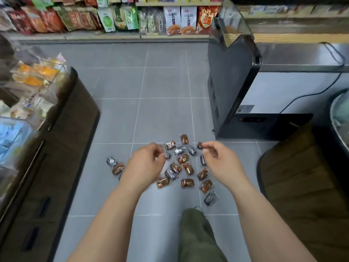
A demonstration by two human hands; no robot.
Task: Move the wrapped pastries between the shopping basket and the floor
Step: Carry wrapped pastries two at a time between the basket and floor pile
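Trouser leg point(196, 233) in olive cloth is showing at the lower edge, between two bare forearms that are reaching forward over the floor point(164, 114).

Left hand point(146, 163) is hovering above the left part of the pastries point(187, 182). Its fingers point(159, 154) are curling inward, with the tips just beside a silver pastry point(167, 155); whether they are gripping it or only touching it cannot be told.

Right hand point(220, 157) is hovering above the right part of the group. Its fingers point(207, 148) are pinching a brown pastry point(200, 145) at the tips.

Remaining pastries are lying scattered on the grey tiled floor, directly below and between both hands. Wrappers are partly brown and partly silver. Most are lying close together, some touching; two are sitting apart to the left of the left hand, and one silver piece is lying nearest the trouser leg.

Dark stand point(62, 148) is running along the left side, carrying clear bins point(37, 72) of packaged goods. Brown padded item point(302, 186) is lying at the right. Beyond it, a black cabinet point(232, 87) is standing against a white unit point(283, 91), over which a black cable point(306, 96) is trailing.

Shelf point(113, 36) at the far end is holding upright snack bags point(179, 19).
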